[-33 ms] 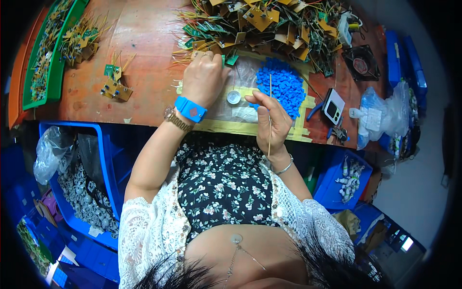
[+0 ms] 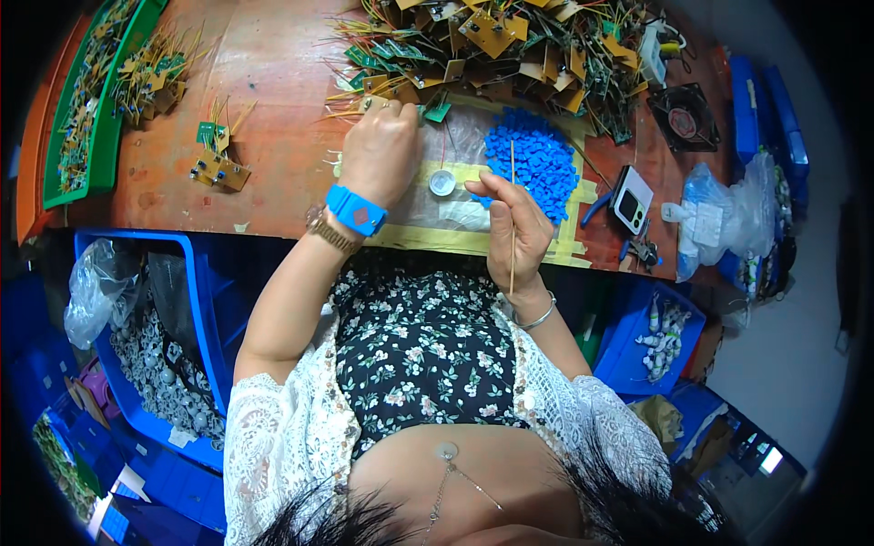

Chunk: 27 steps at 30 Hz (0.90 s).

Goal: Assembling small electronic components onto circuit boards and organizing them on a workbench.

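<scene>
My left hand [image 2: 382, 150], with a blue wristband and a gold watch on the wrist, lies knuckles up at the near edge of a big pile of circuit boards with wire leads [image 2: 510, 45]. Its fingers curl down next to a small green board [image 2: 437, 111]; what they grip is hidden. My right hand [image 2: 514, 227] pinches a thin wooden stick [image 2: 512, 182] that stands upright. A small white round cap [image 2: 442, 183] sits between the hands on a clear plastic sheet taped down with yellow tape [image 2: 473, 238]. A heap of small blue parts [image 2: 542, 159] lies just beyond my right hand.
A green tray of boards [image 2: 91, 100] stands far left, with two loose boards [image 2: 218, 164] on the wooden table. At the right are a small fan [image 2: 685, 118], a white handheld device [image 2: 631, 200] and a plastic bag [image 2: 728, 218]. Blue bins [image 2: 155, 364] of parts sit below the table.
</scene>
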Each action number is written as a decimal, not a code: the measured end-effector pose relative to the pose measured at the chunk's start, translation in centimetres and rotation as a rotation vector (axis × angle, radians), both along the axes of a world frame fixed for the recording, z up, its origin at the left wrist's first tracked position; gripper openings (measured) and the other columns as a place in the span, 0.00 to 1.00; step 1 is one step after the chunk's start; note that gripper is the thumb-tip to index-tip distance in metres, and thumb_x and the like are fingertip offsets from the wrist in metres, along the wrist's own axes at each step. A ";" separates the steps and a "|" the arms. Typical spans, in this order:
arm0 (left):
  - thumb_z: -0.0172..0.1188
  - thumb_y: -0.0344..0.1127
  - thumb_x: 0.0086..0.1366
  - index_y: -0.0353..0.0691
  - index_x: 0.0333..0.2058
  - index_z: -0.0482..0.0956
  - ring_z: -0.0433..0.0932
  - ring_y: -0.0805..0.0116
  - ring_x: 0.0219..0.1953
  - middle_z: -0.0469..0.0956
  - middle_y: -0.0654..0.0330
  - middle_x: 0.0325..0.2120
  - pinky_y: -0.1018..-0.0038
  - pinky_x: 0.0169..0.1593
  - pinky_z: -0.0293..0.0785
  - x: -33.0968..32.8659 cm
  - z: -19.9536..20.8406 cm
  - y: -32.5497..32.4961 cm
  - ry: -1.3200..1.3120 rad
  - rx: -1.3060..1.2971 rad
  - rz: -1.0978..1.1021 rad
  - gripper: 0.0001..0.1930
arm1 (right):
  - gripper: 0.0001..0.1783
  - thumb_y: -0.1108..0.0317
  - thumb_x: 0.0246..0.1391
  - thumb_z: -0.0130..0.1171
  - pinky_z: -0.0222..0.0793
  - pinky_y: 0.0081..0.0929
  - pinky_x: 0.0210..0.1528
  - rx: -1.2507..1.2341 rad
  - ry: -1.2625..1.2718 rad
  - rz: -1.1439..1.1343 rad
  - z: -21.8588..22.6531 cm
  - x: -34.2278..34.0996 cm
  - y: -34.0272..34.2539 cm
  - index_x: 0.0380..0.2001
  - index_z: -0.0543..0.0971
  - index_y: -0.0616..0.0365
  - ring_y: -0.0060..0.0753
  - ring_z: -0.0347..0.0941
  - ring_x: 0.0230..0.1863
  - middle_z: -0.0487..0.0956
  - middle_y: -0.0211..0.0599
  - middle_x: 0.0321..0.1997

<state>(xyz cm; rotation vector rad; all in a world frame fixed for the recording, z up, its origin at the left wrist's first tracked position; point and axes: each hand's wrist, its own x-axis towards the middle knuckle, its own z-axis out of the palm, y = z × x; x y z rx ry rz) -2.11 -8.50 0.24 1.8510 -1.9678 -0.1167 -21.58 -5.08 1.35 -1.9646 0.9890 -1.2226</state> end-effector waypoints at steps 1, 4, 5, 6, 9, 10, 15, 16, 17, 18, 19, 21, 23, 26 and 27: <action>0.62 0.33 0.58 0.37 0.45 0.76 0.78 0.51 0.35 0.78 0.51 0.32 0.60 0.38 0.75 0.3 0.1 0.4 -0.001 0.003 -0.005 0.16 | 0.18 0.63 0.66 0.48 0.71 0.26 0.42 0.014 0.002 -0.010 -0.3 -0.2 0.0 0.46 0.77 0.68 0.30 0.76 0.37 0.82 0.44 0.36; 0.58 0.25 0.56 0.34 0.41 0.78 0.80 0.53 0.35 0.79 0.47 0.32 0.64 0.37 0.77 1.5 1.4 3.3 0.153 0.040 0.034 0.13 | 0.23 0.57 0.68 0.43 0.69 0.23 0.39 0.074 0.007 0.030 -0.6 -1.0 -0.2 0.47 0.77 0.66 0.28 0.73 0.34 0.79 0.41 0.32; 0.58 0.25 0.56 0.34 0.41 0.78 0.80 0.53 0.35 0.79 0.47 0.32 0.64 0.37 0.77 1.8 1.4 4.2 0.153 0.043 0.030 0.13 | 0.25 0.54 0.69 0.41 0.68 0.21 0.37 0.117 0.012 0.081 -0.7 -1.1 -0.3 0.48 0.77 0.65 0.27 0.72 0.32 0.78 0.39 0.30; 0.59 0.25 0.57 0.34 0.43 0.79 0.81 0.58 0.33 0.80 0.48 0.31 0.67 0.36 0.78 2.2 1.4 5.0 0.381 -0.023 0.093 0.13 | 0.25 0.54 0.69 0.41 0.68 0.21 0.37 0.119 0.010 0.081 -0.7 -1.0 -0.3 0.48 0.77 0.65 0.27 0.72 0.32 0.78 0.39 0.30; 0.58 0.22 0.63 0.31 0.46 0.78 0.81 0.76 0.30 0.82 0.58 0.30 0.79 0.33 0.77 2.7 0.7 7.2 0.894 -0.188 0.287 0.12 | 0.28 0.50 0.69 0.38 0.65 0.18 0.34 0.200 -0.020 0.084 -0.9 -0.6 -0.2 0.45 0.79 0.65 0.23 0.69 0.29 0.75 0.36 0.28; 0.58 0.21 0.63 0.30 0.47 0.78 0.81 0.76 0.31 0.82 0.58 0.31 0.79 0.34 0.78 2.6 0.9 7.9 0.939 -0.176 0.311 0.13 | 0.29 0.50 0.69 0.38 0.65 0.17 0.33 0.325 -0.068 0.054 -1.0 -0.4 0.0 0.41 0.79 0.65 0.22 0.69 0.30 0.76 0.36 0.30; 0.58 0.21 0.63 0.31 0.49 0.78 0.82 0.74 0.32 0.82 0.58 0.30 0.79 0.37 0.78 0.8 0.5 8.9 1.171 -0.209 0.282 0.14 | 0.31 0.49 0.69 0.38 0.66 0.17 0.29 0.396 -0.020 0.017 -1.0 -0.1 0.1 0.31 0.79 0.66 0.20 0.71 0.26 0.78 0.35 0.26; 0.58 0.21 0.63 0.32 0.48 0.78 0.82 0.74 0.32 0.82 0.58 0.30 0.79 0.36 0.78 0.6 -0.1 9.0 1.142 -0.215 0.276 0.14 | 0.31 0.49 0.69 0.38 0.66 0.17 0.29 0.396 -0.020 0.016 -0.9 0.0 0.0 0.31 0.79 0.66 0.20 0.71 0.26 0.78 0.35 0.26; 0.58 0.21 0.63 0.33 0.48 0.79 0.82 0.75 0.32 0.83 0.58 0.30 0.78 0.36 0.78 0.4 -0.7 9.0 1.113 -0.221 0.271 0.14 | 0.31 0.49 0.69 0.38 0.66 0.18 0.28 0.368 -0.014 0.012 -0.8 0.1 0.0 0.30 0.79 0.67 0.20 0.71 0.25 0.78 0.35 0.25; 0.59 0.22 0.62 0.34 0.47 0.80 0.82 0.74 0.30 0.83 0.56 0.30 0.78 0.34 0.77 0.5 -1.0 8.9 0.945 -0.249 0.253 0.13 | 0.31 0.49 0.69 0.39 0.66 0.18 0.28 0.341 -0.007 0.005 -0.8 0.2 0.0 0.29 0.79 0.67 0.20 0.71 0.23 0.77 0.35 0.23; 0.59 0.22 0.62 0.34 0.47 0.80 0.82 0.74 0.30 0.83 0.56 0.30 0.78 0.34 0.77 0.4 -1.0 8.9 0.948 -0.247 0.251 0.13 | 0.31 0.49 0.69 0.39 0.66 0.18 0.28 0.341 -0.005 0.003 -0.8 0.1 0.0 0.29 0.79 0.67 0.20 0.71 0.23 0.77 0.35 0.23; 0.60 0.22 0.61 0.35 0.46 0.80 0.82 0.72 0.28 0.83 0.54 0.29 0.76 0.32 0.77 0.1 -0.5 8.6 0.738 -0.248 0.217 0.14 | 0.31 0.50 0.69 0.40 0.67 0.19 0.27 0.321 0.028 0.003 -0.8 0.1 -0.1 0.29 0.79 0.67 0.21 0.72 0.24 0.78 0.36 0.24; 0.61 0.23 0.61 0.35 0.47 0.80 0.82 0.71 0.27 0.83 0.52 0.29 0.76 0.30 0.75 -0.2 -0.4 8.4 0.708 -0.284 0.189 0.14 | 0.30 0.51 0.69 0.40 0.67 0.19 0.27 0.301 0.047 0.004 -1.1 0.0 -0.1 0.29 0.79 0.67 0.22 0.72 0.24 0.78 0.37 0.24; 0.60 0.22 0.61 0.36 0.47 0.81 0.82 0.71 0.27 0.83 0.53 0.28 0.77 0.30 0.75 -0.3 -0.4 8.6 0.659 -0.258 0.174 0.14 | 0.29 0.52 0.69 0.40 0.67 0.19 0.27 0.263 0.101 0.016 -1.3 -0.2 -0.3 0.29 0.79 0.67 0.23 0.72 0.24 0.78 0.37 0.24; 0.60 0.22 0.61 0.35 0.46 0.80 0.82 0.72 0.27 0.83 0.54 0.28 0.78 0.30 0.75 -0.3 -0.4 8.7 0.687 -0.215 0.181 0.14 | 0.29 0.52 0.69 0.40 0.68 0.19 0.27 0.243 0.138 0.025 -1.2 -0.2 -0.4 0.29 0.79 0.66 0.23 0.73 0.24 0.78 0.37 0.24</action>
